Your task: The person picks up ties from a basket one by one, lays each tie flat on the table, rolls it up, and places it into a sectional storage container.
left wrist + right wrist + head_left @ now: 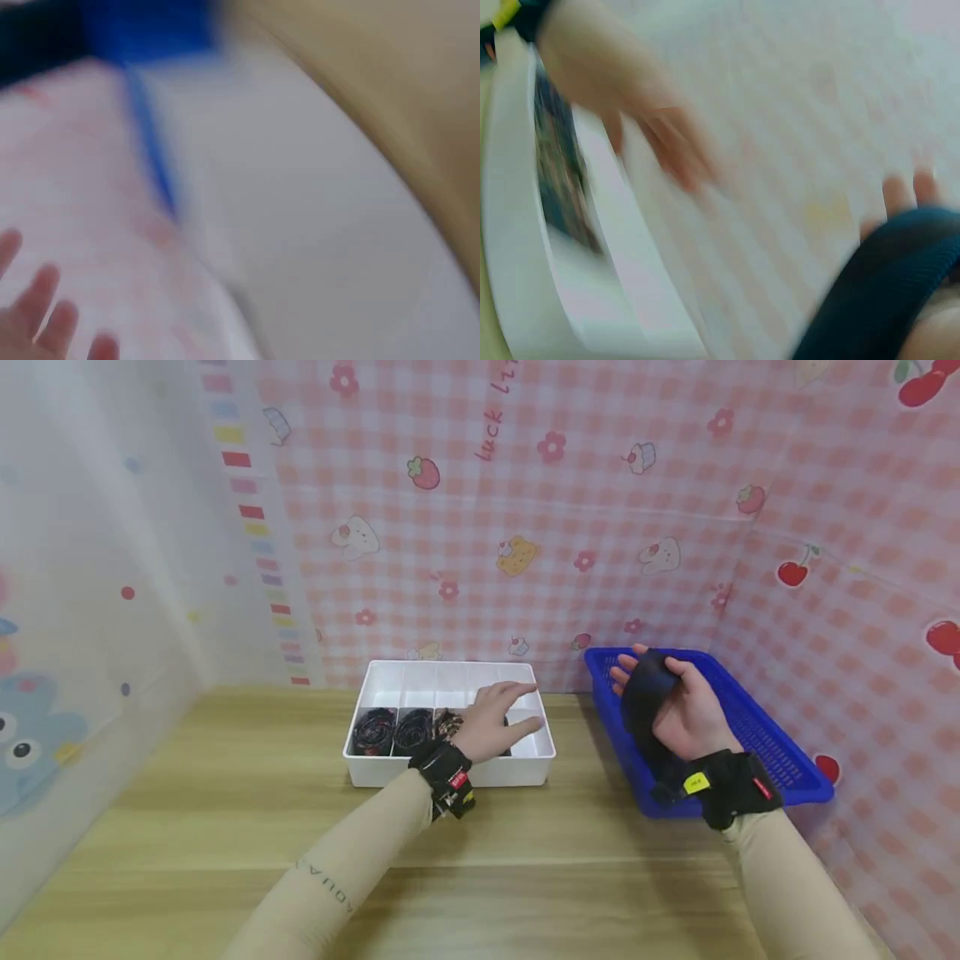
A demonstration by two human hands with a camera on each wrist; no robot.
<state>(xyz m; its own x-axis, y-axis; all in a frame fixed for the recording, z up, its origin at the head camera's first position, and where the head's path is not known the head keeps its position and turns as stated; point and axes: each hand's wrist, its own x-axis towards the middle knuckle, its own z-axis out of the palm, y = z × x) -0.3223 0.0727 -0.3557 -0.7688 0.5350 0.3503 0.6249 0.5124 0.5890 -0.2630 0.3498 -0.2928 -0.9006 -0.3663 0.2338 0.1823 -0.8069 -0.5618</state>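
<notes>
My right hand (693,714) holds a long black strip of cloth, like a necktie (645,693), between thumb and fingers over the blue basket (757,735). The cloth's loose part hangs down toward the wrist; in the right wrist view it looks finely ribbed. Over the white compartment box (450,772), my left hand (495,722) is spread, thumb apart from the fingers, holding nothing. Dark rolled cloth strips, one in black (413,731) and one patterned (448,723), sit in the box's front row. The left hand hides part of that row.
The box and basket stand on a wooden table (225,827), near a pink checked cloth backdrop (465,552). Another checked cloth (885,635) hangs to the right of the basket. A pale curtain (97,610) borders the left side.
</notes>
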